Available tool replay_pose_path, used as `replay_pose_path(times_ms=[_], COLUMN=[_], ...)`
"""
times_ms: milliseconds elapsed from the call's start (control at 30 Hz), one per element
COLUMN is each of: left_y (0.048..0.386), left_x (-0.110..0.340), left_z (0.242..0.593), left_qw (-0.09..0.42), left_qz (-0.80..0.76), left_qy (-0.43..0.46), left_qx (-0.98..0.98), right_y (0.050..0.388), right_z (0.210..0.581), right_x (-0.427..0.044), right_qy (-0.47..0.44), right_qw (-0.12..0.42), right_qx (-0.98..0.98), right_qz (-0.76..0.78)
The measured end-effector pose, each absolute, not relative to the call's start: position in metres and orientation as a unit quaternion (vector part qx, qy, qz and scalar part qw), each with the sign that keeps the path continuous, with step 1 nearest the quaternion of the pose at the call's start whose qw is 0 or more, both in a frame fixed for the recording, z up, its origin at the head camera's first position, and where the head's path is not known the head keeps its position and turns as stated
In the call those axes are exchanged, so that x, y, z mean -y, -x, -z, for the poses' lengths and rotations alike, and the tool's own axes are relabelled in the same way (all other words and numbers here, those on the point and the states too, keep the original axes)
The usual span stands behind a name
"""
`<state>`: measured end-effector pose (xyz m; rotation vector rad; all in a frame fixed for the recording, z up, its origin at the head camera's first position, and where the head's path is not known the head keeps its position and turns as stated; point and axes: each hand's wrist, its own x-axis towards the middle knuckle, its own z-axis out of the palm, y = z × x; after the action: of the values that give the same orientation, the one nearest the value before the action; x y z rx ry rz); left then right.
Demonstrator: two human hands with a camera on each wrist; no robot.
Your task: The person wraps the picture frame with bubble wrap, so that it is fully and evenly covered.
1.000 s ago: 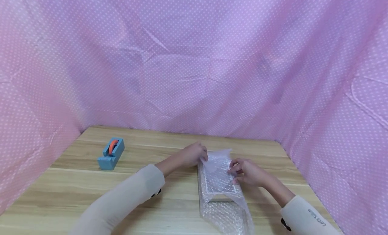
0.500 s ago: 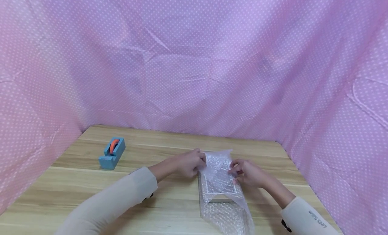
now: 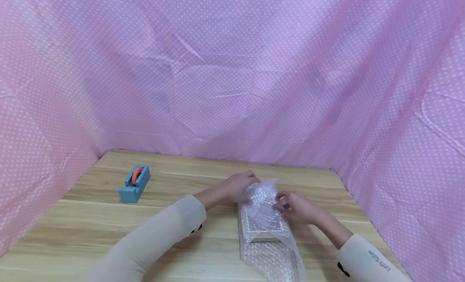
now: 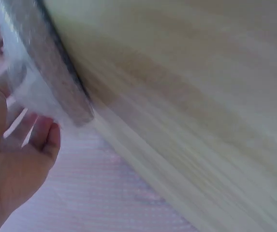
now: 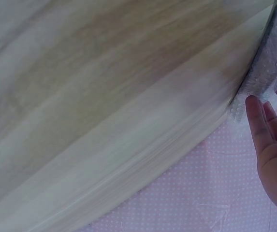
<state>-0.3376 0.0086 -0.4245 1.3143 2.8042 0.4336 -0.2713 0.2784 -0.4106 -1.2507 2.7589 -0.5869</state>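
Note:
A flat rectangular frame (image 3: pixel 264 236) with a white inner border and a light wooden edge lies under clear bubble wrap (image 3: pixel 269 257). The wrap covers its top and spreads loosely toward me. At the frame's far left corner, my left hand (image 3: pixel 237 188) holds the wrap, thumb on top and fingers reaching over the far end. My right hand (image 3: pixel 298 207) grips the wrap along the right side with bent fingers. In the left wrist view, the left hand (image 4: pixel 20 154) is close against the wrapped side (image 4: pixel 51 63). The right hand (image 5: pixel 273 145) touches the wrap (image 5: pixel 269 63) in the right wrist view.
A blue tape dispenser (image 3: pixel 134 184) with an orange roll (image 3: pixel 136 175) stands at the left of the wooden table (image 3: pixel 189 173). Pink dotted cloth (image 3: pixel 218 92) hangs behind and along both sides of the table.
My left hand first drew back slightly toward me along the frame's left edge, then moved right and away over the far left corner of the wrap. My right hand stays in place.

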Motion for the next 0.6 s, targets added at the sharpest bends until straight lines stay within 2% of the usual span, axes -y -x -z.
replay_pose_path(times_ms=[133, 233, 600], left_y=[0.344, 0.347, 0.341], left_x=[-0.014, -0.016, -0.026], left_z=[0.419, 0.414, 0.402], left_qw=[0.093, 0.135, 0.197], left_qz=[-0.164, -0.164, -0.077], left_qy=[-0.389, -0.383, -0.374], left_qx=[-0.902, -0.899, -0.903], right_y=[0.270, 0.270, 0.271], right_z=[0.410, 0.410, 0.413], right_x=[-0.278, -0.277, -0.281], right_qy=[0.409, 0.412, 0.409], right_qw=[0.022, 0.019, 0.014], right_qx=[-0.894, -0.893, -0.894], right_qz=[0.185, 0.181, 0.184])
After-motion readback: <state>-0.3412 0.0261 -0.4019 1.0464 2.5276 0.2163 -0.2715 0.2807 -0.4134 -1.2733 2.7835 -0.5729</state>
